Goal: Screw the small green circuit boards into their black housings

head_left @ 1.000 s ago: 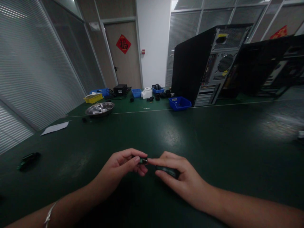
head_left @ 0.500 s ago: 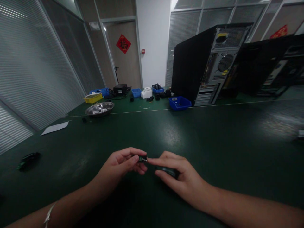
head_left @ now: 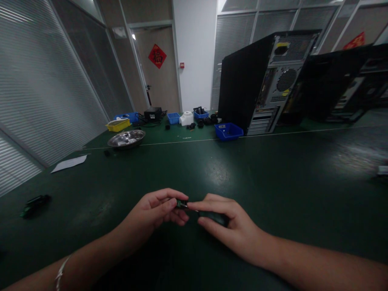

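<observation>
My left hand (head_left: pixel 157 208) pinches a small green circuit-board part (head_left: pixel 182 203) between thumb and fingers. A bright metal bit shows at the part's right end. The index finger of my right hand (head_left: pixel 226 218) reaches to that end and seems to touch it. Between the thumb and fingers of my right hand sits a dark, smooth, long object (head_left: pixel 214 218); its exact kind is hard to make out in the dim light. Both hands are above the green tabletop (head_left: pixel 145 169), near its middle.
A dark-and-green part (head_left: pixel 35 205) lies at the left, below a paper sheet (head_left: pixel 69 163). Farther back are a metal bowl (head_left: pixel 113 141), a yellow tray (head_left: pixel 118 125), a blue bin (head_left: pixel 228 133) and a white device (head_left: pixel 186 118). Computer cases (head_left: pixel 248 81) stand at the right.
The hands hold nearly the same pose, with the right index finger still at the part's end. The whole view has shifted very slightly.
</observation>
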The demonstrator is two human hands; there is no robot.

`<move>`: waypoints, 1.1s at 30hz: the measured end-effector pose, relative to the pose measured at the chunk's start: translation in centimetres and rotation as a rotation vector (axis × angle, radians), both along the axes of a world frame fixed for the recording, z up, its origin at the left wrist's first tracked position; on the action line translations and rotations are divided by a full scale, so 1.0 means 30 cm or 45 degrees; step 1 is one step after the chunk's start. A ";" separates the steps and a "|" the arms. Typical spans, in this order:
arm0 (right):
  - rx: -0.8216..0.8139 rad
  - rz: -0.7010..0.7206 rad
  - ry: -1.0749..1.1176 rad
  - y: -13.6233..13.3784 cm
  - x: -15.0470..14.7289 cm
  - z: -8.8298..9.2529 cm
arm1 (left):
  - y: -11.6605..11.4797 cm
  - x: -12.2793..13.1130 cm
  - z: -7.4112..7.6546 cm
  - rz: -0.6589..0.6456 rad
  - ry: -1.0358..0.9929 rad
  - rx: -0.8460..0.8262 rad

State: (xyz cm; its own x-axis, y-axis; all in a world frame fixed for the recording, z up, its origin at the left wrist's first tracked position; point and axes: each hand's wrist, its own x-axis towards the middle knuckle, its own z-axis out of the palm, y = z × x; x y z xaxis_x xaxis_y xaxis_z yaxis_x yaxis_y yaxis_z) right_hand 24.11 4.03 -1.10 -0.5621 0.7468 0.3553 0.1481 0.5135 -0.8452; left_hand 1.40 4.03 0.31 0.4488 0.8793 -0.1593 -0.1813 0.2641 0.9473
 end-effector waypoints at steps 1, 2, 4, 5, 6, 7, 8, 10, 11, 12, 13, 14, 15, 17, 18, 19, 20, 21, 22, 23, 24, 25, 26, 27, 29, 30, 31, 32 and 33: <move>-0.006 -0.026 0.017 0.000 0.001 0.002 | 0.002 -0.001 -0.001 0.013 0.019 0.013; -0.016 -0.061 0.039 -0.001 0.002 0.004 | 0.002 -0.001 -0.003 0.016 0.050 0.040; -0.059 -0.141 0.092 0.000 0.005 0.004 | -0.006 -0.001 -0.007 -0.019 0.178 0.130; -0.091 -0.177 0.115 0.001 0.006 0.004 | -0.015 -0.001 -0.010 -0.061 0.278 0.198; -0.126 -0.198 0.130 0.001 0.008 0.002 | -0.025 0.000 -0.013 -0.113 0.398 0.286; -0.156 -0.202 0.136 0.003 0.009 0.001 | -0.037 0.000 -0.017 -0.167 0.529 0.388; -0.169 -0.195 0.135 0.004 0.009 0.000 | -0.049 0.000 -0.021 -0.212 0.659 0.503; -0.152 -0.175 0.122 0.006 0.009 -0.001 | -0.067 0.001 -0.029 -0.279 0.875 0.760; -0.132 -0.171 0.117 0.007 0.008 -0.001 | -0.071 0.002 -0.032 -0.311 0.950 0.895; -0.115 -0.171 0.115 0.007 0.007 0.000 | -0.073 0.004 -0.033 -0.354 1.005 1.029; -0.105 -0.174 0.113 0.007 0.006 0.000 | -0.071 0.006 -0.033 -0.411 1.045 1.164; -0.101 -0.175 0.110 0.007 0.005 0.001 | -0.068 0.008 -0.032 -0.474 1.080 1.297; -0.096 -0.176 0.107 0.007 0.004 0.002 | -0.064 0.011 -0.029 -0.537 1.114 1.416; -0.079 -0.180 0.098 0.007 0.003 0.004 | -0.057 0.014 -0.024 -0.611 1.173 1.615; -0.071 -0.181 0.096 0.008 0.003 0.004 | -0.055 0.014 -0.022 -0.618 1.198 1.685; -0.065 -0.181 0.096 0.008 0.003 0.004 | -0.053 0.013 -0.021 -0.605 1.214 1.734; -0.066 -0.177 0.096 0.009 0.003 0.004 | -0.053 0.010 -0.022 -0.580 1.215 1.769; -0.068 -0.170 0.098 0.010 0.003 0.003 | -0.052 0.008 -0.023 -0.551 1.203 1.785; -0.071 -0.163 0.097 0.011 0.004 0.002 | -0.051 0.005 -0.024 -0.517 1.176 1.779; -0.072 -0.157 0.094 0.011 0.004 0.001 | -0.049 0.003 -0.026 -0.477 1.141 1.744; -0.078 -0.149 0.087 0.010 0.005 0.000 | -0.046 0.001 -0.027 -0.430 1.101 1.679; -0.086 -0.141 0.076 0.009 0.006 0.000 | -0.041 -0.001 -0.028 -0.384 1.062 1.582; -0.096 -0.133 0.062 0.007 0.006 0.001 | -0.035 -0.002 -0.028 -0.335 1.023 1.469; -0.104 -0.121 0.040 0.004 0.007 0.003 | -0.028 -0.003 -0.028 -0.277 0.993 1.347; -0.101 -0.052 -0.037 -0.002 0.007 0.009 | -0.012 -0.006 -0.026 -0.142 0.930 1.122; -0.081 0.015 -0.092 -0.005 0.008 0.013 | -0.005 -0.008 -0.025 -0.069 0.878 1.020; -0.051 0.097 -0.155 -0.006 0.008 0.017 | 0.001 -0.009 -0.024 -0.004 0.811 0.909; -0.016 0.185 -0.223 -0.007 0.009 0.020 | 0.006 -0.010 -0.022 0.043 0.736 0.786; 0.023 0.265 -0.289 -0.006 0.010 0.022 | 0.011 -0.010 -0.021 0.067 0.658 0.657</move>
State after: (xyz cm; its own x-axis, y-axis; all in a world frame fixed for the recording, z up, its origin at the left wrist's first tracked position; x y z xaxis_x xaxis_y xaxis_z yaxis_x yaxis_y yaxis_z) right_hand 24.42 3.86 -0.43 -0.7688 0.6021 0.2155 0.2219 0.5671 -0.7932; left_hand 1.09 4.35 -0.31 0.3836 0.9179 0.1015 0.3222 -0.2360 0.9168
